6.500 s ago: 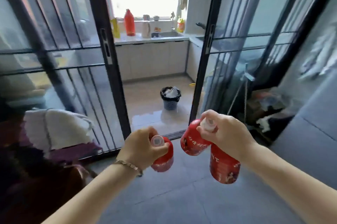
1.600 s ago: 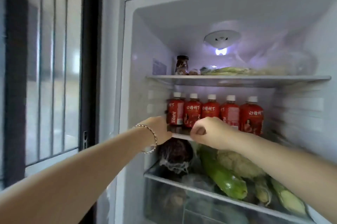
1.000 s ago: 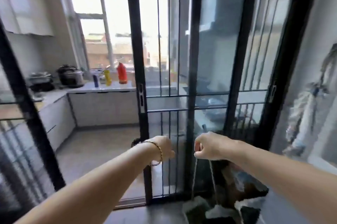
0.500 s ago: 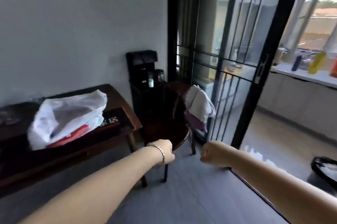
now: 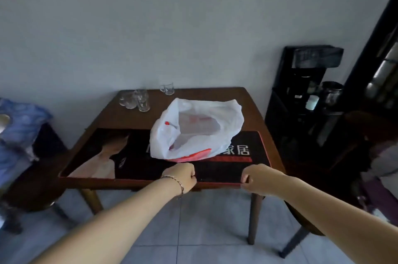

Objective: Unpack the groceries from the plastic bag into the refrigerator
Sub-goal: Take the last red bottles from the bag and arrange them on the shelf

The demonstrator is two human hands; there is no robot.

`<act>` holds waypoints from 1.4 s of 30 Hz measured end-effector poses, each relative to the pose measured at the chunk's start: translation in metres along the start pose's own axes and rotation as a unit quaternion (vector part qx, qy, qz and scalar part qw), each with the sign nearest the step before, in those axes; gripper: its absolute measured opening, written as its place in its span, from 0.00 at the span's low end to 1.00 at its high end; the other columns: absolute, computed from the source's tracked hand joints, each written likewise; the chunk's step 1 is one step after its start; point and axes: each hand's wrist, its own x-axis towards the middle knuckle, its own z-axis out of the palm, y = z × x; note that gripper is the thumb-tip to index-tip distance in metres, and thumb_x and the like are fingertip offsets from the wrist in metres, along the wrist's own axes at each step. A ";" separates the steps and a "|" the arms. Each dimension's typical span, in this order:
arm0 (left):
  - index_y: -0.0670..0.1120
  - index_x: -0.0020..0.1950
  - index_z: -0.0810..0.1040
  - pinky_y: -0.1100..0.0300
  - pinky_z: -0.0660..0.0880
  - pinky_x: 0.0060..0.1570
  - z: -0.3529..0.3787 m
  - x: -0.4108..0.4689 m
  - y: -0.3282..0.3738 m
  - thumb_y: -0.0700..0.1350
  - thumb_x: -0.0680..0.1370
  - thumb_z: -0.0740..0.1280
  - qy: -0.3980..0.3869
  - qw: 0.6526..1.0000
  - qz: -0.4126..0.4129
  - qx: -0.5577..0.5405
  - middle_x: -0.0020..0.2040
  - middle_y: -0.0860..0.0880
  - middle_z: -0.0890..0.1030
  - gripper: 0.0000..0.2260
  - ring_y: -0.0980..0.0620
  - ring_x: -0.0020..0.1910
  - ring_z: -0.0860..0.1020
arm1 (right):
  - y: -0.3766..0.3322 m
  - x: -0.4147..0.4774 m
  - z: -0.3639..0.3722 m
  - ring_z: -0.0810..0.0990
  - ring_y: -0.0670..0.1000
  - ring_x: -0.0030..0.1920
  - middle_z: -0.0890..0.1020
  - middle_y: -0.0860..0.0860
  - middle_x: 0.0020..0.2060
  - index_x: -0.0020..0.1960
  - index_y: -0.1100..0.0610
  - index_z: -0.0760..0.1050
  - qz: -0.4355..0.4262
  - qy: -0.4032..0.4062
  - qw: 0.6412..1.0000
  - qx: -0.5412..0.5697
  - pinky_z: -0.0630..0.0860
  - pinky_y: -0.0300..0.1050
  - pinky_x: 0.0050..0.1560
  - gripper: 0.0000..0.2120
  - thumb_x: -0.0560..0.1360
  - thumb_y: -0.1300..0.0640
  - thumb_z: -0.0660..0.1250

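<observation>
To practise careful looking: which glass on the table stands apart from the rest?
The glass nearest the wall; the other glasses cluster together to its left.

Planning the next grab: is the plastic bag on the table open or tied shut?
Open. The plastic bag lies slumped on the table with its mouth gaping wide, so its inside shows.

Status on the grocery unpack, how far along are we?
Done: the red bottles carried earlier are gone from the hands. In hand: nothing; left hand and right hand are empty fists at the near edge of the table. Left: the plastic bag lies open on the table with something red showing through, so likely at least one more trip. The refrigerator is out of view.
</observation>
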 end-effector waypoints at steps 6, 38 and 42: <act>0.46 0.62 0.75 0.55 0.73 0.58 -0.035 0.108 -0.042 0.41 0.79 0.57 0.086 0.990 -0.052 -0.103 0.62 0.47 0.74 0.13 0.48 0.58 0.76 | -0.004 0.134 -0.043 0.78 0.51 0.55 0.79 0.48 0.57 0.59 0.50 0.74 -0.055 -0.033 0.998 -0.028 0.76 0.46 0.56 0.13 0.77 0.49 0.60; 0.51 0.69 0.58 0.60 0.70 0.40 -0.072 0.308 -0.239 0.34 0.74 0.61 0.012 0.947 -0.131 -0.294 0.65 0.45 0.63 0.26 0.49 0.49 0.70 | -0.118 0.351 -0.033 0.75 0.49 0.59 0.77 0.45 0.58 0.61 0.48 0.74 -0.007 -0.275 0.961 -0.019 0.72 0.44 0.61 0.17 0.72 0.49 0.68; 0.49 0.65 0.71 0.73 0.65 0.41 -0.077 0.302 -0.243 0.26 0.71 0.57 0.116 0.961 -0.055 -0.245 0.57 0.49 0.67 0.27 0.50 0.51 0.70 | -0.138 0.366 -0.061 0.76 0.46 0.58 0.77 0.45 0.59 0.62 0.50 0.74 -0.008 -0.291 0.943 0.162 0.69 0.43 0.63 0.23 0.74 0.38 0.60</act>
